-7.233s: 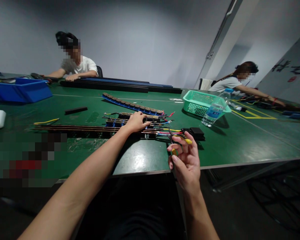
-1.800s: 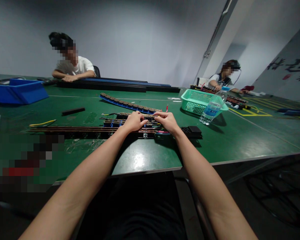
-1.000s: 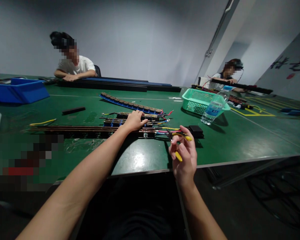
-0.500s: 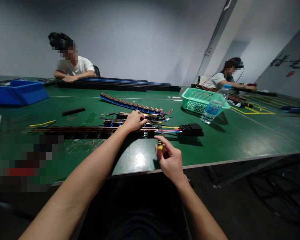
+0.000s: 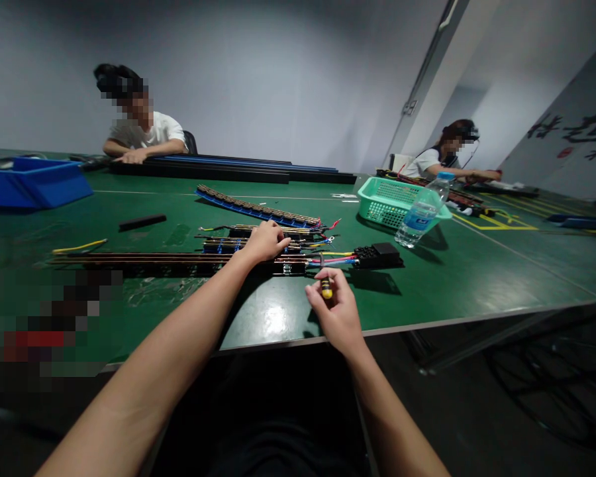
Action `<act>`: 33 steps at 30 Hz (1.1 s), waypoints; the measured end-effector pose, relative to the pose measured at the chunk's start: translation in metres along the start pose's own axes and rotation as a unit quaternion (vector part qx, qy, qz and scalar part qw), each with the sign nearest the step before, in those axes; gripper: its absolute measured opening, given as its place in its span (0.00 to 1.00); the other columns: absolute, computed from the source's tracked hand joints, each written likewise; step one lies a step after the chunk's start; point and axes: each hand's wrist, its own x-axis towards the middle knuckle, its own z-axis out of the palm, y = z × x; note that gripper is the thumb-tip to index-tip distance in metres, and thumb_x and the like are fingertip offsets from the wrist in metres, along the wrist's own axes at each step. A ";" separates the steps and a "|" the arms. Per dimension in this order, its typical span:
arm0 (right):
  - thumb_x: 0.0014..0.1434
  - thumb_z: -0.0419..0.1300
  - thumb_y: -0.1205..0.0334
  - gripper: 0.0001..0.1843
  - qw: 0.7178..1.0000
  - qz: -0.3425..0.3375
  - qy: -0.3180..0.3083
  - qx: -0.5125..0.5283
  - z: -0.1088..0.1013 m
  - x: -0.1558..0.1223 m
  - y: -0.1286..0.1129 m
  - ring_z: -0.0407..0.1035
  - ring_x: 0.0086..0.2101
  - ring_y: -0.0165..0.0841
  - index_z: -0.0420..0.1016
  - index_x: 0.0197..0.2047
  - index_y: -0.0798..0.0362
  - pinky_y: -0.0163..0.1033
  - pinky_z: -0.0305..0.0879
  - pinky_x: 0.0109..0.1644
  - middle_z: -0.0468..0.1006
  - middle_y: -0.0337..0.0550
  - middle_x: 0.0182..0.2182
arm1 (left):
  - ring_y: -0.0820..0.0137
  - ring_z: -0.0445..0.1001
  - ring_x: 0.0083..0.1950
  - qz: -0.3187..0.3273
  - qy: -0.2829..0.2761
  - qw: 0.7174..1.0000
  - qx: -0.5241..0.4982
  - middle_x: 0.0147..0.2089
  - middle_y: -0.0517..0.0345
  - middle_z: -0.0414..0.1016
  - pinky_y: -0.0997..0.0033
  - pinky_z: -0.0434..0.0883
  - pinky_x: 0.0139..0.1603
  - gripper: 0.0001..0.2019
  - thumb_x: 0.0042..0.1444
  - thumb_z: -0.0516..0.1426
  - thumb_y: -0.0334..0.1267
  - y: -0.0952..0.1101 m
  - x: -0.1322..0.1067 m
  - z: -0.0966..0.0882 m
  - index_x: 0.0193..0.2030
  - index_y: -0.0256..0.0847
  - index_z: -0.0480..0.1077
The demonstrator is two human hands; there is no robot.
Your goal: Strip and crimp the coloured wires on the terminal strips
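Note:
A long black rail with copper-coloured strips (image 5: pixel 144 260) lies across the table before me. Colored wires (image 5: pixel 340 260) join its right end to a black connector block (image 5: pixel 379 256). My left hand (image 5: pixel 265 241) reaches over the long rail, fingers bent down onto the shorter rails with blue parts (image 5: pixel 221 246) behind it; its fingertips are partly hidden. In my right hand (image 5: pixel 338 306) is a screwdriver (image 5: pixel 326 289) with a yellow and black handle. Its shaft points away from me, toward the wires at the rail's right end. Whether the tip touches anything is unclear.
Behind the rails lies a curved blue-backed strip (image 5: pixel 258 207). A green basket (image 5: pixel 377 209) and a water bottle (image 5: pixel 420 218) stand at right, a blue bin (image 5: pixel 44 185) at left. Two co-workers (image 5: pixel 146 136) sit across the table (image 5: pixel 457 281). A black bar (image 5: pixel 142 222) lies left.
My right hand has shifted slightly right and turned, so the screwdriver handle's end faces me more and my thumb lies lower. My left hand stays on the rails. The view has shifted slightly.

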 end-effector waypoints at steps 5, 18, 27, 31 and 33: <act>0.58 0.65 0.42 0.21 0.968 0.054 0.136 0.203 0.007 0.012 -0.004 0.65 0.26 0.26 0.64 0.36 0.48 0.32 0.66 0.35 0.72 0.31 0.23 | 0.54 0.69 0.55 0.010 0.004 1.000 0.003 0.51 0.46 0.73 0.55 0.68 0.55 0.16 0.66 0.54 0.49 -0.001 0.000 0.000 0.39 0.39 0.77; 0.59 0.66 0.50 0.15 0.979 0.011 0.171 0.108 0.019 -0.010 -0.005 0.65 0.28 0.27 0.71 0.43 0.48 0.34 0.65 0.34 0.69 0.33 0.29 | 0.53 0.68 0.57 0.004 0.000 1.000 -0.001 0.52 0.45 0.72 0.53 0.67 0.57 0.16 0.66 0.54 0.49 -0.001 0.001 0.001 0.41 0.39 0.77; 0.52 0.69 0.50 0.53 0.963 -0.265 0.036 0.040 0.008 -0.009 -0.015 0.67 0.43 0.39 0.44 0.74 0.39 0.49 0.68 0.50 0.70 0.46 0.49 | 0.55 0.68 0.56 0.002 -0.003 1.000 -0.012 0.52 0.47 0.72 0.55 0.67 0.56 0.15 0.65 0.55 0.49 -0.002 0.000 0.000 0.41 0.40 0.77; 0.48 0.72 0.46 0.58 0.960 -0.261 -0.009 0.099 -0.004 0.034 -0.030 0.66 0.44 0.39 0.44 0.73 0.35 0.48 0.69 0.48 0.68 0.46 0.54 | 0.54 0.69 0.57 -0.001 -0.002 1.000 -0.010 0.52 0.47 0.72 0.55 0.67 0.56 0.16 0.65 0.55 0.49 -0.001 -0.001 -0.001 0.42 0.40 0.77; 0.47 0.72 0.44 0.57 0.963 -0.233 -0.028 0.135 -0.008 0.056 -0.033 0.66 0.46 0.40 0.46 0.73 0.33 0.45 0.70 0.43 0.68 0.46 0.56 | 0.54 0.69 0.57 -0.002 0.002 1.000 -0.007 0.52 0.46 0.72 0.54 0.67 0.57 0.16 0.65 0.55 0.49 0.001 -0.002 -0.003 0.42 0.40 0.77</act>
